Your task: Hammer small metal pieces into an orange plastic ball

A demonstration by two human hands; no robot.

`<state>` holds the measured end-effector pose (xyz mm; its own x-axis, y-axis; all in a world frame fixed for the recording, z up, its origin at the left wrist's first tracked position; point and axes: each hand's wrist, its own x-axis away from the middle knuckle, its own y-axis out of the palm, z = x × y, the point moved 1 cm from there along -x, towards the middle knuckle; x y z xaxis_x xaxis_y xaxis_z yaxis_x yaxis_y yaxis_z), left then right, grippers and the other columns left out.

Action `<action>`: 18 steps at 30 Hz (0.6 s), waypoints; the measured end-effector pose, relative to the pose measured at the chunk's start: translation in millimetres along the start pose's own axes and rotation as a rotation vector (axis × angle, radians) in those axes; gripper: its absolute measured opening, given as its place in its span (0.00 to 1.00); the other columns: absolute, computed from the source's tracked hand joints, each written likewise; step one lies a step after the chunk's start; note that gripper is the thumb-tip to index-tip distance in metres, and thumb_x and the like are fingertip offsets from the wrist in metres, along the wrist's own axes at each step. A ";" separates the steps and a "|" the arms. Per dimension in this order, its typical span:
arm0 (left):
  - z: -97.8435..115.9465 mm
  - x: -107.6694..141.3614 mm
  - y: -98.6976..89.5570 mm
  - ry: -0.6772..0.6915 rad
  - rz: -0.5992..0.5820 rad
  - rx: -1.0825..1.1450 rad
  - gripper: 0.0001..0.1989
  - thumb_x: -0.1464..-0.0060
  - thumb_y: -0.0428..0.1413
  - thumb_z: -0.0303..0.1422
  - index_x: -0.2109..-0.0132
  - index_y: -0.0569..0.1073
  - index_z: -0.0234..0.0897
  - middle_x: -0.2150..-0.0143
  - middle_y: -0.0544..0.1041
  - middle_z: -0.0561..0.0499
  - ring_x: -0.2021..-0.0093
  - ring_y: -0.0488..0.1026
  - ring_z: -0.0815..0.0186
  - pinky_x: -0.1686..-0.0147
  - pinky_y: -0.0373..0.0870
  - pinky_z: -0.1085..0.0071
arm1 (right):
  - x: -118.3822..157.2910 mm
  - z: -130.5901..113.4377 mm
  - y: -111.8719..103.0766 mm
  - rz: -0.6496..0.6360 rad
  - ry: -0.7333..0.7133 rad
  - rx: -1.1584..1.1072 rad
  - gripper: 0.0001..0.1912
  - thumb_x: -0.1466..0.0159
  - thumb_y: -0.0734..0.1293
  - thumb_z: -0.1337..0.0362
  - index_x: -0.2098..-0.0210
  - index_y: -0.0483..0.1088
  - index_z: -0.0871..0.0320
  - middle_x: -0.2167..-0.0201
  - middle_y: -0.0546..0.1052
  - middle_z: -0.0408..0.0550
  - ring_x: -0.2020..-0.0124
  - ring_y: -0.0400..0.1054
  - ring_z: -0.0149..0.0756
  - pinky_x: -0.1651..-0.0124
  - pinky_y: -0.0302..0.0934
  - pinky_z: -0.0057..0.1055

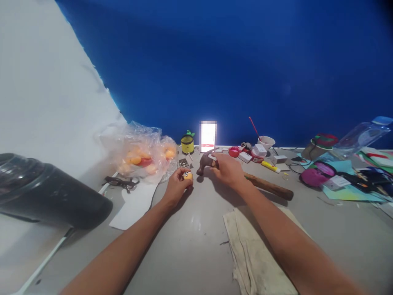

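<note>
Hammer: The claw hammer [272, 187] is at the table [181, 254], its dark head pointing to the left hand and its wooden handle going out to the right; I take it as my landmark.
Right hand: The person's right hand [229, 168] is closed around the hammer just behind the head, so the fingers cover the upper part of the handle.
Left hand: The person's left hand [176, 189] is to the left of the hammer head, and its fingers are pinching a small orange toy.
Orange toy: The small orange toy [188, 176] is just beside the hammer head, on its left, not touching it; it has dark and white marks, too small to read.
Behind the hammer: A bright screen [208, 135] stands near the blue wall [245, 61], and a yellow cup [187, 144] with a green top is more to the left.
Left of the hammer: A clear plastic bag [139, 155] with orange things inside, black-framed glasses [121, 182], and, well apart, a large dark cylinder [58, 192].
Right of the hammer: A white cup [265, 142] with a red stick in it, a yellow tube [270, 166], and farther, a magenta pouch [317, 174] and a transparent bottle [362, 138].
In front of the hammer: A folded beige cloth [254, 250] lies on the table, partly under the right forearm in my sight.
</note>
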<state>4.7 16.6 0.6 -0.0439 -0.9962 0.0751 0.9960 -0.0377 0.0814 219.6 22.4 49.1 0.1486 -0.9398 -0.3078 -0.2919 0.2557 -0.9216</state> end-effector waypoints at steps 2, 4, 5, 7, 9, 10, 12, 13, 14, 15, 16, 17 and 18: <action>0.1 -0.4 -0.8 -0.002 -0.010 0.009 0.21 0.65 0.60 0.25 0.58 0.73 0.38 0.63 0.80 0.53 0.75 0.69 0.72 0.74 0.65 0.74 | -2.2 6.2 6.4 -0.086 0.024 0.015 0.12 0.32 0.72 0.60 0.49 0.75 0.55 0.52 0.81 0.51 0.51 0.73 0.45 0.59 0.58 0.34; 1.1 -0.1 -1.2 -0.008 -0.028 0.016 0.21 0.66 0.60 0.25 0.58 0.73 0.38 0.61 0.80 0.52 0.74 0.68 0.73 0.75 0.64 0.75 | -3.4 9.3 12.6 -0.137 0.038 0.040 0.11 0.31 0.72 0.60 0.51 0.76 0.55 0.52 0.82 0.52 0.51 0.74 0.46 0.58 0.59 0.34; 1.7 0.2 -1.1 -0.011 -0.040 0.029 0.21 0.66 0.60 0.25 0.58 0.73 0.38 0.62 0.80 0.52 0.75 0.68 0.73 0.75 0.63 0.75 | -3.7 9.9 15.2 -0.151 0.042 0.045 0.11 0.31 0.71 0.59 0.51 0.76 0.55 0.51 0.82 0.53 0.50 0.74 0.46 0.57 0.60 0.34; 2.8 1.3 -0.5 -0.007 -0.059 0.078 0.18 0.63 0.61 0.28 0.59 0.73 0.38 0.65 0.79 0.53 0.76 0.66 0.74 0.76 0.60 0.76 | -3.9 10.0 19.5 -0.164 0.053 0.040 0.12 0.30 0.71 0.59 0.49 0.76 0.55 0.50 0.82 0.53 0.48 0.74 0.46 0.55 0.61 0.35; 3.9 2.6 0.5 -0.001 -0.073 0.112 0.13 0.58 0.63 0.33 0.63 0.73 0.37 0.69 0.77 0.54 0.78 0.64 0.75 0.78 0.58 0.77 | -3.8 9.3 23.2 -0.167 0.057 0.036 0.13 0.29 0.70 0.60 0.48 0.76 0.55 0.49 0.81 0.54 0.46 0.73 0.46 0.54 0.62 0.35; 4.6 3.2 0.7 -0.009 -0.075 0.113 0.12 0.55 0.65 0.36 0.65 0.72 0.37 0.71 0.75 0.54 0.79 0.64 0.74 0.79 0.58 0.77 | -3.7 9.0 24.9 -0.167 0.056 0.044 0.12 0.29 0.70 0.60 0.48 0.77 0.56 0.48 0.81 0.55 0.45 0.72 0.47 0.54 0.62 0.36; 7.2 4.0 -0.5 -0.041 -0.052 0.080 0.16 0.52 0.66 0.43 0.70 0.71 0.37 0.75 0.72 0.54 0.79 0.66 0.72 0.80 0.59 0.76 | -3.5 8.6 28.3 -0.169 0.050 0.079 0.12 0.29 0.69 0.59 0.49 0.78 0.58 0.48 0.80 0.58 0.45 0.71 0.49 0.52 0.62 0.37; 9.8 3.7 -2.3 -0.046 -0.029 0.051 0.17 0.51 0.66 0.45 0.71 0.71 0.37 0.75 0.72 0.53 0.78 0.67 0.71 0.79 0.61 0.75 | -3.4 8.6 29.8 -0.168 0.047 0.100 0.13 0.29 0.69 0.59 0.50 0.78 0.59 0.48 0.79 0.59 0.45 0.70 0.49 0.51 0.61 0.38; 13.6 2.6 -5.0 -0.031 0.005 0.017 0.18 0.51 0.66 0.45 0.72 0.71 0.37 0.75 0.72 0.52 0.77 0.69 0.69 0.78 0.64 0.74 | -3.3 8.6 31.2 -0.163 0.045 0.115 0.13 0.29 0.69 0.59 0.50 0.78 0.60 0.49 0.79 0.60 0.45 0.70 0.50 0.50 0.61 0.39; 18.5 0.5 -8.6 0.004 0.053 -0.029 0.17 0.51 0.66 0.45 0.73 0.73 0.37 0.74 0.74 0.51 0.76 0.70 0.68 0.76 0.66 0.72 | -3.2 8.7 32.3 -0.151 0.043 0.118 0.14 0.29 0.69 0.58 0.49 0.78 0.60 0.49 0.78 0.60 0.45 0.69 0.51 0.50 0.60 0.40; 24.5 -2.6 -12.7 0.054 0.104 -0.090 0.15 0.51 0.66 0.43 0.73 0.75 0.37 0.74 0.75 0.50 0.74 0.71 0.67 0.74 0.67 0.72 | -3.3 8.8 33.1 -0.130 0.039 0.107 0.15 0.29 0.69 0.58 0.48 0.77 0.61 0.49 0.78 0.60 0.46 0.69 0.51 0.49 0.60 0.40; 31.2 -6.8 -17.1 0.112 0.160 -0.164 0.13 0.52 0.65 0.42 0.73 0.77 0.37 0.73 0.76 0.49 0.72 0.71 0.66 0.72 0.67 0.71 | -3.6 8.6 33.5 -0.100 0.030 0.084 0.16 0.30 0.69 0.58 0.47 0.77 0.60 0.49 0.78 0.60 0.46 0.68 0.51 0.49 0.59 0.40; 37.9 -12.1 -21.2 0.149 0.212 -0.259 0.10 0.53 0.65 0.40 0.72 0.79 0.38 0.73 0.77 0.49 0.72 0.71 0.64 0.72 0.66 0.70 | -4.0 8.1 33.7 -0.064 0.015 0.056 0.16 0.30 0.69 0.59 0.46 0.76 0.60 0.49 0.78 0.59 0.46 0.68 0.50 0.49 0.59 0.40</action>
<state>-18.8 32.4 35.6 0.1586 -0.9838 -0.0841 0.9693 0.1713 -0.1765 216.9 36.6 17.3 0.1511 -0.9578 -0.2443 -0.2288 0.2065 -0.9513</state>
